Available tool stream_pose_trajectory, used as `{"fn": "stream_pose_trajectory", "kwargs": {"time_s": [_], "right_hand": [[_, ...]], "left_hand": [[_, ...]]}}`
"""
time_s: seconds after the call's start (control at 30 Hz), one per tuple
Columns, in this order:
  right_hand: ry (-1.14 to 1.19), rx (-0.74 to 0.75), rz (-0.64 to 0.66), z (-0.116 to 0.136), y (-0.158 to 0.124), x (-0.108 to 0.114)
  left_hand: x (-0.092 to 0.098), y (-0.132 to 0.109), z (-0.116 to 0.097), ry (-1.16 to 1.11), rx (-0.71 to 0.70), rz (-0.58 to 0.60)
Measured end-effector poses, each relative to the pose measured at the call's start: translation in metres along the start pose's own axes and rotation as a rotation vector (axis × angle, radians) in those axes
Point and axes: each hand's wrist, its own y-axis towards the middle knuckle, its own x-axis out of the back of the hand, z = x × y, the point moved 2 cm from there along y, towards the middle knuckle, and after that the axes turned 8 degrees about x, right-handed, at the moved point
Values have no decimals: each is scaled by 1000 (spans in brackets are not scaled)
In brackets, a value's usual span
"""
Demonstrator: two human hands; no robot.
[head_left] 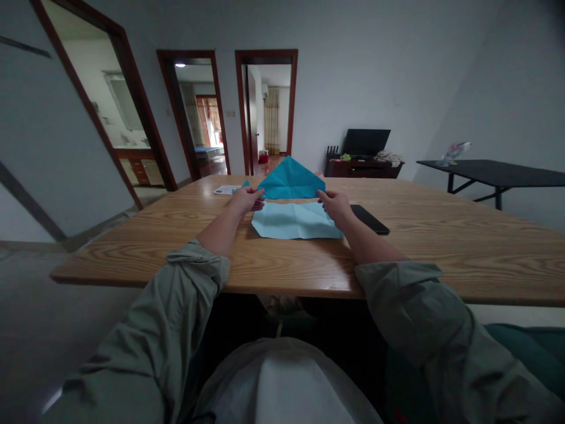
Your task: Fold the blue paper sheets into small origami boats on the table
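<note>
A sheet of blue paper [291, 206] lies on the wooden table [424, 247], folded so that a darker teal triangle rises at the far side and a pale blue creased panel lies flat at the near side. My left hand [246, 200] pinches the sheet's left side along the crease between the two parts. On the right side, my right hand [336, 206] grips the same crease. A small teal corner of paper pokes out beyond my left fingers.
A black phone [369, 219] lies on the table just right of the paper, and a white card [227, 189] lies at the far left. A black table [494, 172] stands to the right. A dark cabinet [362, 169] with a monitor stands behind, beside several doorways.
</note>
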Motion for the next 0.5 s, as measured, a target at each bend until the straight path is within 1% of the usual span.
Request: {"fn": "stream_pose_trajectory", "kwargs": {"time_s": [0.1,0.2,0.3,0.5], "right_hand": [[112,-62,-20,5,-2,0],[260,-186,-12,6,-3,0],[343,-252,12,4,-3,0],[395,-241,6,2,-3,-1]], "left_hand": [[0,-1,-3,13,-56,-32],[0,0,-4,-44,-126,-63],[-2,1,-4,-96,-148,-23],[-4,-4,-5,-119,-114,71]]}}
